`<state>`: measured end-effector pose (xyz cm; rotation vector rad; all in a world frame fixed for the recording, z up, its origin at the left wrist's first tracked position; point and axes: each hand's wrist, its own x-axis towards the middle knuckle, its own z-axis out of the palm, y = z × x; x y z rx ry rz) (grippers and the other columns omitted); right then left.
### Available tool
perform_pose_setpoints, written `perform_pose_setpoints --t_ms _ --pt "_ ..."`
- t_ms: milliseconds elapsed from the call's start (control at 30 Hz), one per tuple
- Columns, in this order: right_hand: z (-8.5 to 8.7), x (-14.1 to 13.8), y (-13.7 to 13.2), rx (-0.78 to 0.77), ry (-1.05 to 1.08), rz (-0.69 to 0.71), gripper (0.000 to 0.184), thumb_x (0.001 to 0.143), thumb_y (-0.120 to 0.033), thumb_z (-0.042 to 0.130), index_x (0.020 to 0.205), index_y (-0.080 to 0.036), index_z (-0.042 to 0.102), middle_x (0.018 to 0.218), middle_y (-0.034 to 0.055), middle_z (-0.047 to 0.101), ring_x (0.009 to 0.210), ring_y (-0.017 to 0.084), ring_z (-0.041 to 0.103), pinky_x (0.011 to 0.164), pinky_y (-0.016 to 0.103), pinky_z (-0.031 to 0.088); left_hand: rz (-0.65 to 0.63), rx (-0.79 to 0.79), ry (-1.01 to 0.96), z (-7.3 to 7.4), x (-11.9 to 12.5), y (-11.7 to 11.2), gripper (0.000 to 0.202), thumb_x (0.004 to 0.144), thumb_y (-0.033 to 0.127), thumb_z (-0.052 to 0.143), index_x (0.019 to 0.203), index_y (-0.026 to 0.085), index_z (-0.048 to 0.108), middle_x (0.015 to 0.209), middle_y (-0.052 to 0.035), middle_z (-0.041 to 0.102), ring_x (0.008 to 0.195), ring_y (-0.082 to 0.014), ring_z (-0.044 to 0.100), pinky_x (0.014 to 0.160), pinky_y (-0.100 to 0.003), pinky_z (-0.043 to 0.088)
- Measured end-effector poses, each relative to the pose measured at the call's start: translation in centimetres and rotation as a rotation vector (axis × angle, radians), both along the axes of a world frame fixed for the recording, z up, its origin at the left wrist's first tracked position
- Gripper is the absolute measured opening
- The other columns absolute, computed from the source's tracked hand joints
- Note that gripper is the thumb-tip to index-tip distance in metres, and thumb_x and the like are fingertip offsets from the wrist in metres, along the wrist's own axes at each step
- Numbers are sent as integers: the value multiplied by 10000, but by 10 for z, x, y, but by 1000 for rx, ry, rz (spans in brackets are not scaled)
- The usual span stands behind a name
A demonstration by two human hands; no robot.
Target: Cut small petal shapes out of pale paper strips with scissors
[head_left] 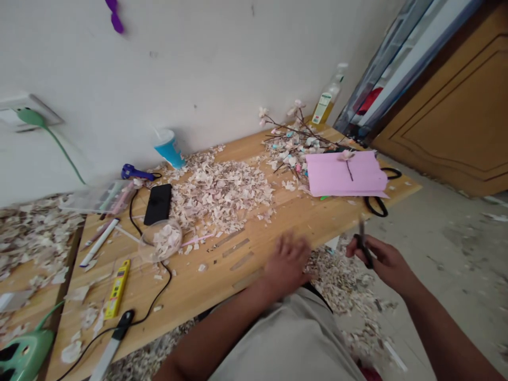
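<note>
My left hand [286, 263] is over the front edge of the wooden table [254, 254], fingers stretched out and a little blurred, holding nothing visible. Past the table's edge, above the floor, my right hand [387, 263] grips a small dark tool with a thin upright tip [364, 247]; blur hides its exact kind. Beyond that hand lies a pink sheet [337, 177] with a small twig and blossom [347, 156] on it. Black handle loops [377, 206], seemingly of scissors, stick out from under the sheet. A heap of pale petal-like scraps [226, 196] covers the table's middle.
Flowering branches [297, 129] and a bottle [327, 98] stand at the back right. Toward the left are a blue cup [170, 149], black phone [157, 204], clear bowl [161, 242], yellow packet [118, 288], file-like tool [113, 346] and black cord [161, 286]. Scraps litter the floor [349, 296].
</note>
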<state>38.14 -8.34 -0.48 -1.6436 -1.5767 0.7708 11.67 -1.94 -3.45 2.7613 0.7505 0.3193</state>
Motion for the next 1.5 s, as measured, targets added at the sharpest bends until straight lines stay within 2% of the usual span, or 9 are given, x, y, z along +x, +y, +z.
perform_pose_setpoints --t_ms 133,200,333,433,733,1033,1133,1333,1500 --pt "9 -19 -19 132 121 -137 324 779 -496 641 937 -213 643 885 65 678 826 233 645 718 364 539 -525 -206 -167 11 23 0 446 958 449 382 1331 242 510 1394 -14 537 1355 -169 404 1126 -341 330" --pt "9 -37 -15 196 211 -164 291 785 -451 652 961 -221 621 907 64 676 859 234 639 764 388 533 -371 -253 -259 17 15 9 374 964 349 388 1275 220 550 1306 -48 601 1237 -142 514 1036 -286 418" --pt "-3 -71 9 228 306 -242 224 790 -391 670 924 -230 590 888 51 672 834 216 631 781 393 516 450 -163 -362 24 -27 53 301 942 230 372 1125 175 604 1050 -99 659 1022 -207 589 929 -371 472" --pt "-19 -100 39 144 254 -364 274 785 -428 670 936 -212 594 883 44 666 793 200 625 746 378 513 632 -105 -276 24 -45 86 283 928 321 454 1097 147 600 1013 -114 636 990 -225 583 913 -375 460" --pt "-47 -144 78 259 131 -379 336 828 -456 603 1039 -195 573 1019 99 652 959 229 604 860 416 497 569 -89 -134 16 -18 115 102 885 250 552 877 182 627 957 -77 610 979 -212 565 883 -335 443" --pt "-44 -135 76 352 8 -351 275 846 -393 575 1035 -193 577 1007 97 640 960 226 581 848 409 474 247 82 -395 41 -84 130 286 942 196 427 1177 233 587 1199 -93 607 1168 -204 530 996 -359 413" --pt "-34 -146 88 396 -7 -299 318 839 -377 589 1094 -191 553 1074 116 625 989 229 570 838 393 471 420 -108 -769 31 -95 138 265 899 204 518 1145 244 607 1108 -82 652 1062 -192 591 942 -350 448" --pt "-22 -181 107 286 25 -53 364 839 -398 580 1128 -197 489 1040 104 606 932 213 582 824 365 482 694 -1077 -1462 17 -87 134 311 637 273 816 890 176 662 775 2 674 679 -88 618 727 -235 498" --pt "-29 -207 114 180 -133 9 223 864 -367 522 1011 -200 539 890 70 634 839 218 607 759 337 483 710 -1285 -1636 17 -85 122 304 565 225 861 800 154 680 732 19 664 658 -65 614 722 -205 506"
